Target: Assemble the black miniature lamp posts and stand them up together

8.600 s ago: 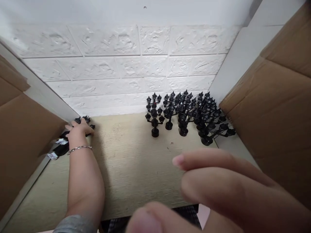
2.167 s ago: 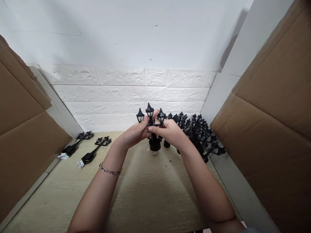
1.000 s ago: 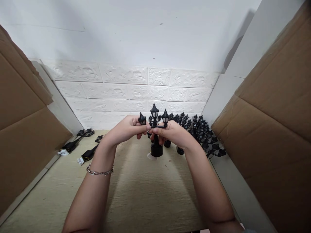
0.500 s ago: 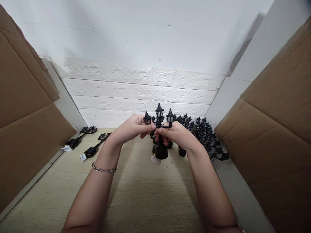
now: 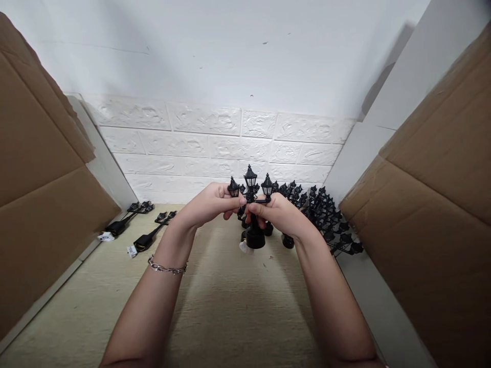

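Note:
Between my hands is a black miniature street lamp [image 5: 255,238], held upright, with lantern heads on side arms around a taller middle one. My left hand [image 5: 215,202] pinches it near the left lantern and the joint of the arms. With thumb and fingers closed, my right hand [image 5: 278,209] grips the post just under the right arm. A small white tag [image 5: 246,247] shows by the round base. My fingers hide part of the post.
More black miniature lamps [image 5: 326,214] crowd together at the right, and several stand behind my hands. Two lamps [image 5: 148,240] with white tags lie at the left. Cardboard sheets [image 5: 433,179] flank both sides, and a white brick-pattern wall [image 5: 207,120] closes the back.
The lamp's base has tipped slightly and the white tag below it has shifted up. Both hands keep nearly the same grip and place.

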The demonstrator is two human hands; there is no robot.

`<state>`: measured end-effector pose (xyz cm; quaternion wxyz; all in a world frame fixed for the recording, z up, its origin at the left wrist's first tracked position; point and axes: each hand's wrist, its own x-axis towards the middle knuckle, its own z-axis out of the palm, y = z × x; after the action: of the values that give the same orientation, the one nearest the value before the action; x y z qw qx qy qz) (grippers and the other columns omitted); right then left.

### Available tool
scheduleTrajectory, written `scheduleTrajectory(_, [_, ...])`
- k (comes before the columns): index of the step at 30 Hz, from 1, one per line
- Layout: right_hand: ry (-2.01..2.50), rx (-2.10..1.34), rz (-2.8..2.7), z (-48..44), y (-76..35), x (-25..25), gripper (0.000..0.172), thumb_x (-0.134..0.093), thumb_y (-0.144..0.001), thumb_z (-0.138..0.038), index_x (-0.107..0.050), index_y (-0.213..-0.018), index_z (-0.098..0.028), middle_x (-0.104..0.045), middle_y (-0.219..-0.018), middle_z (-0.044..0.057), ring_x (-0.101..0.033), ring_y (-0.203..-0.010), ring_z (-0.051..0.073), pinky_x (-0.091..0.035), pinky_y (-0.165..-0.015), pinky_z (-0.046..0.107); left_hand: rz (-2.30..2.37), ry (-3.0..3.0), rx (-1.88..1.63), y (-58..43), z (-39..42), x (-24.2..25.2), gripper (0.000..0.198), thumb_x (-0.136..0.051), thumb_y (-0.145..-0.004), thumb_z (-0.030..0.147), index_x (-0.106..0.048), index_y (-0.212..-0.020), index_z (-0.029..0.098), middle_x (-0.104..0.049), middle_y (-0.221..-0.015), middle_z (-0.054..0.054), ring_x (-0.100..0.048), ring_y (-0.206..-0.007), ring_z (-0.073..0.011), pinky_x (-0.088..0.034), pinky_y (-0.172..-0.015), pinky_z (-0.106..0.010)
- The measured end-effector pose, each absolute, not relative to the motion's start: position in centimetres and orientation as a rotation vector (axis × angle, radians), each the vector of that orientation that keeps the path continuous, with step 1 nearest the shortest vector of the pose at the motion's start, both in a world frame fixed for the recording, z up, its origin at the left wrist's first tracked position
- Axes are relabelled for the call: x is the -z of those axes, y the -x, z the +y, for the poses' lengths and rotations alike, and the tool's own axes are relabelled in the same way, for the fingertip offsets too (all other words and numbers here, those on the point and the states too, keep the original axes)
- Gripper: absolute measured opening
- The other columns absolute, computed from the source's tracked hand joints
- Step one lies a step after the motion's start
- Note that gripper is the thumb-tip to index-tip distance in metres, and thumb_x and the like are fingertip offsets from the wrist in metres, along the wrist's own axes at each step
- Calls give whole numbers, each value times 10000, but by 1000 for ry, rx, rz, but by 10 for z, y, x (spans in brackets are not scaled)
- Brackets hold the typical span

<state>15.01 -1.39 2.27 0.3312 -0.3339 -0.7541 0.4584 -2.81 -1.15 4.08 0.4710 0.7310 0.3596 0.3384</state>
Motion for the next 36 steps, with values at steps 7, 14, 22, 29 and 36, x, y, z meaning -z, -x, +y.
scheduleTrajectory(7, [813,-1219,-1953,-14,-149,-19,242,-491,-812,-352,-570,-702,-151,-601,-672,10,-456,-474,66,-371,-452,205,852,-1803,-876,26,-12,-43,233,-591,-715,271,-511,-543,136,-473,-444,40,-414,-419,-49,-301,-438,-183])
scheduleTrajectory(14, [813,-1246,-1926,-15,-145,-19,207,-519,-791,-336,-578,-727,-148,-609,-668,10,-460,-473,67,-369,-453,204,866,-1812,-840,29,-12,-44,235,-593,-715,306,-528,-561,141,-488,-446,34,-442,-425,-60,-336,-436,-180])
scheduleTrajectory(22, [825,-1236,-1939,-13,-143,-17,299,-543,-773,-447,-630,-771,-161,-620,-731,23,-528,-616,107,-416,-575,234,901,-1825,-834,33,-16,-48,223,-586,-720,339,-562,-604,150,-546,-520,14,-512,-510,-84,-417,-516,-194])
scheduleTrajectory(29, [774,-1317,-1846,-14,-137,-17,399,-620,-722,-409,-532,-1055,-207,-558,-1066,51,-542,-924,165,-470,-704,268,893,-1543,-1220,36,-7,-44,236,-677,-652,317,-540,-644,126,-550,-561,19,-502,-500,-54,-414,-500,-160])
scheduleTrajectory(36, [855,-1296,-1635,-12,-132,-13,404,-662,-664,-304,-474,-1005,-199,-548,-870,9,-544,-690,104,-478,-602,240,916,-1299,-1388,40,-2,-45,283,-697,-630,352,-539,-687,124,-575,-642,5,-496,-491,-36,-439,-507,-148])
